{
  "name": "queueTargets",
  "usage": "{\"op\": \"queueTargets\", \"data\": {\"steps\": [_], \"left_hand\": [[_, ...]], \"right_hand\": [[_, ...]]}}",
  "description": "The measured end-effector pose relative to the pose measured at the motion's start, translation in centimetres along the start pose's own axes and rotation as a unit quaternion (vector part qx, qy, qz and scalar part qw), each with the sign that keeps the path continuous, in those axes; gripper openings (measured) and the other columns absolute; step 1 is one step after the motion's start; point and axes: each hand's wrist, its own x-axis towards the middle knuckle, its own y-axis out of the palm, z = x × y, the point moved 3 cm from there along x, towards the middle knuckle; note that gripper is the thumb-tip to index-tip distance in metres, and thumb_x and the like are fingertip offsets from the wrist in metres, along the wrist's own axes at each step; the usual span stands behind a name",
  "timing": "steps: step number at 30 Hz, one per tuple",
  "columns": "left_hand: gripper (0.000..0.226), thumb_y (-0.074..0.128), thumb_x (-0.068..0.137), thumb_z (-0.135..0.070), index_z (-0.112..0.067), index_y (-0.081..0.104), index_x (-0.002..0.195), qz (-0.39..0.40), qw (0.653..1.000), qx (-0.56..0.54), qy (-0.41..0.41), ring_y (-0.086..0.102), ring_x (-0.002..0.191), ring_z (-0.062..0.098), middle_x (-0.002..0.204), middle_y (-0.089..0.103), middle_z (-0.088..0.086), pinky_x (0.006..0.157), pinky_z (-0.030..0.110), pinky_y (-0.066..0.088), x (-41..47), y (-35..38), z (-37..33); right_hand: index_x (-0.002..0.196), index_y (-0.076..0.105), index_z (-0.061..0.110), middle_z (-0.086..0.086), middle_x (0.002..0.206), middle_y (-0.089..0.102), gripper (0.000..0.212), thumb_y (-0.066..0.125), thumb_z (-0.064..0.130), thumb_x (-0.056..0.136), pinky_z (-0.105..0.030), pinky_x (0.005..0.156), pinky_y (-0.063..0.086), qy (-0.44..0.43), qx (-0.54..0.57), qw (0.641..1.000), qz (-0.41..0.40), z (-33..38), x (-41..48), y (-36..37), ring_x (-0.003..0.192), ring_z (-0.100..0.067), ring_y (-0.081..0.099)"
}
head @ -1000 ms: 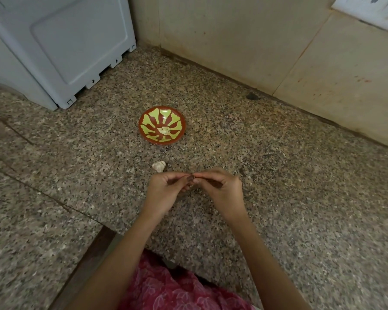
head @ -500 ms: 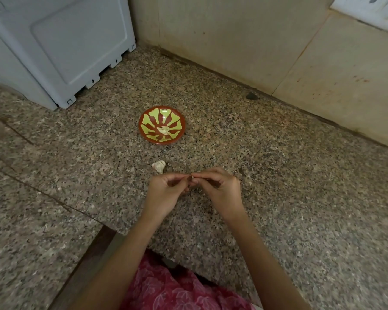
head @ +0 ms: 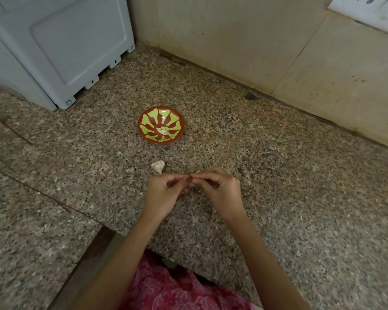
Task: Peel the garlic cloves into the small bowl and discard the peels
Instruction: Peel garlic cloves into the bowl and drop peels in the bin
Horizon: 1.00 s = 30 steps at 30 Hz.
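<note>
A small red bowl [head: 161, 125] with a yellow-green petal pattern sits on the granite counter [head: 278, 186], with a peeled garlic clove [head: 163, 130] at its centre. A pale piece of garlic bulb [head: 158, 166] lies on the counter between the bowl and my hands. My left hand [head: 164, 193] and my right hand [head: 220, 189] meet fingertip to fingertip just below it. Both pinch a small garlic clove [head: 189, 179] that is mostly hidden by the fingers.
A grey-white appliance [head: 54, 48] stands at the back left. A beige tiled wall [head: 255, 41] runs along the back, with a socket plate [head: 372, 7] at the top right. A small dark speck [head: 250, 96] lies by the wall. The counter edge is near my body.
The hands stay in the same place; the fingertips have shifted slightly on the clove. The bowl and the garlic bulb piece have not moved.
</note>
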Motion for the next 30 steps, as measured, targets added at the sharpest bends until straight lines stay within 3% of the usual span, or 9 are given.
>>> {"op": "queueTargets", "data": {"steps": [10, 15, 20, 30], "left_hand": [[0.021, 0.067, 0.086, -0.004, -0.023, 0.075, 0.085, 0.005, 1.0, 0.015, 0.007, 0.069, 0.071, 0.009, 0.079, 0.075, -0.008, 0.068, 0.017, 0.054, -0.2, -0.1, -0.7], [0.023, 0.069, 0.084, -0.003, -0.025, 0.074, 0.08, 0.006, 1.0, 0.017, -0.007, 0.066, 0.065, -0.002, 0.073, 0.074, -0.012, 0.064, 0.01, 0.048, -0.2, -0.1, -1.0], [0.018, 0.068, 0.086, -0.004, -0.02, 0.076, 0.083, 0.002, 0.999, -0.017, -0.029, 0.068, 0.069, 0.004, 0.077, 0.075, -0.005, 0.067, 0.014, 0.051, -0.2, -0.1, -0.7], [0.013, 0.066, 0.088, -0.005, -0.015, 0.076, 0.087, 0.011, 0.998, -0.039, -0.047, 0.069, 0.072, 0.009, 0.08, 0.076, 0.0, 0.069, 0.018, 0.053, -0.1, -0.3, -0.6]], "right_hand": [[0.098, 0.078, 0.013, 0.004, 0.092, 0.071, 0.018, 0.077, 0.006, 0.082, -0.009, 0.074, 0.052, -0.043, -0.052, 0.998, -0.016, 0.2, 0.0, -0.1, 0.081, -0.002, 0.067], [0.1, 0.077, 0.012, 0.01, 0.093, 0.066, 0.019, 0.074, 0.003, 0.083, -0.002, 0.077, 0.047, -0.073, -0.096, 0.993, -0.008, 0.6, -0.2, -0.1, 0.081, 0.014, 0.059], [0.101, 0.076, 0.009, -0.002, 0.094, 0.071, 0.02, 0.075, 0.0, 0.082, -0.002, 0.084, 0.045, -0.104, -0.119, 0.987, -0.009, 1.1, -0.1, -0.1, 0.084, 0.003, 0.06], [0.1, 0.076, 0.01, 0.0, 0.094, 0.073, 0.018, 0.075, 0.002, 0.083, -0.012, 0.084, 0.053, -0.113, -0.107, 0.988, -0.006, 1.5, -0.1, -0.2, 0.085, -0.004, 0.066]]}}
